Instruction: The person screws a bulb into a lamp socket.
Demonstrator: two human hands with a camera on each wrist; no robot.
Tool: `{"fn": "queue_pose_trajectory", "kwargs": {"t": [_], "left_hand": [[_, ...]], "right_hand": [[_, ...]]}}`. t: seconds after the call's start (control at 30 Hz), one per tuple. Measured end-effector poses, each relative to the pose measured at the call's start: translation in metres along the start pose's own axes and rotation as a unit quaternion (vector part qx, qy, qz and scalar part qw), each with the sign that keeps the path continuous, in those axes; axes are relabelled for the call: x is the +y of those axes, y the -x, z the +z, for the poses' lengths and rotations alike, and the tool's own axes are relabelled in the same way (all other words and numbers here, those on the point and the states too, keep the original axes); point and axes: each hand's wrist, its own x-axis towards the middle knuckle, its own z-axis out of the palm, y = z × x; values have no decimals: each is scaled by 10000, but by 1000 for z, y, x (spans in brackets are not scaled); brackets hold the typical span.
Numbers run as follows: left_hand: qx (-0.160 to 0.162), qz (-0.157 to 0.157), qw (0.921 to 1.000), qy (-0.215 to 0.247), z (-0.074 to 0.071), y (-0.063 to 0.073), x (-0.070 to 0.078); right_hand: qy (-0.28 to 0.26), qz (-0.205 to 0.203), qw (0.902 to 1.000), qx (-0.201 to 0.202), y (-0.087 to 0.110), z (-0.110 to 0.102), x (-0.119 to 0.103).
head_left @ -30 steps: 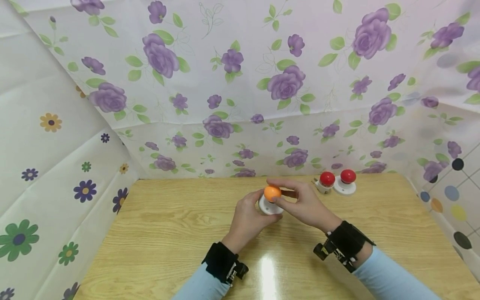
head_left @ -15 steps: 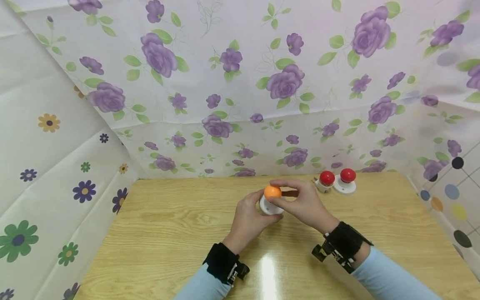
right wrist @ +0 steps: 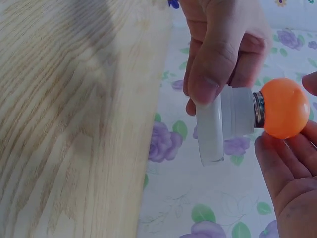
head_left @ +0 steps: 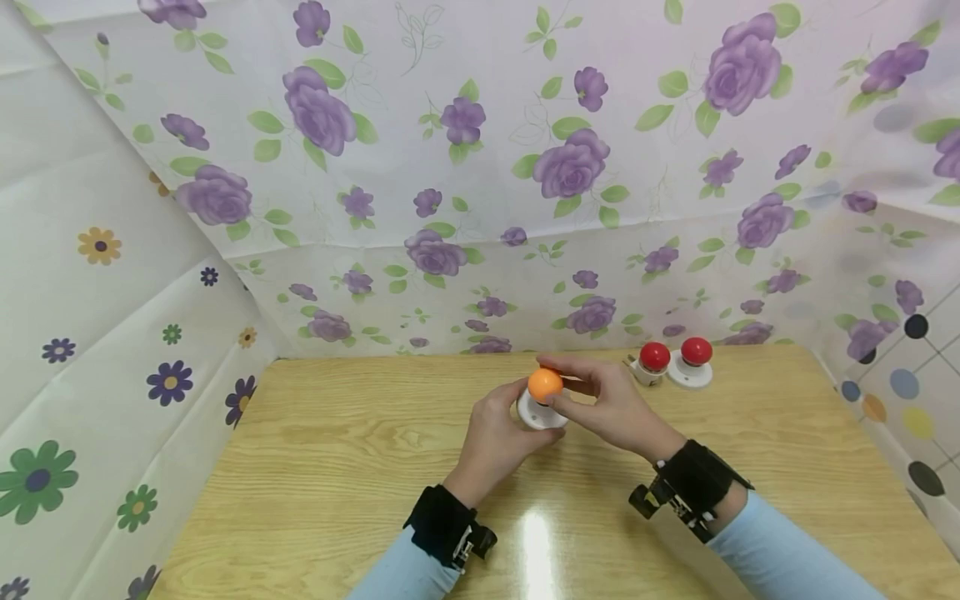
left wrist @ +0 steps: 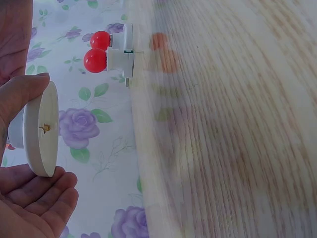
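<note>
An orange light bulb [right wrist: 284,108] sits in a white round lamp holder [right wrist: 211,130], and a strip of its metal collar shows between them in the right wrist view. My left hand [head_left: 497,433] grips the holder's wide base by the rim, thumb on one side and fingers on the other. The base's hollow underside [left wrist: 48,136], with a small brass part in it, faces the table in the left wrist view. Around the bulb are the thumb and fingers of my right hand [head_left: 618,410], pinching it. Both things are held up off the table.
Two red bulbs stand at the table's back right: one [head_left: 655,357] in a white holder with plug prongs, the other [head_left: 696,352] on a round white base [head_left: 691,377]. A flowered sheet [head_left: 450,200] hangs behind the wooden table [head_left: 360,467].
My right thumb and fingers shift slightly around the orange bulb: the thumb reached further across it half a second ago and has since drawn back. My left hand keeps the lamp holder in place.
</note>
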Motion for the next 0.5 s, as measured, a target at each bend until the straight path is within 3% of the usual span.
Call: {"fn": "queue_pose_trajectory", "kwargs": {"t": [0.2,0.5], "left_hand": [[-25,45,10000,85,1,0,-1],[2,101,9999,40,1,-1,-1]], "right_hand": [[-55,73,10000,-33,0,1,1],[-307,356,9986,249,1,1,3]]}}
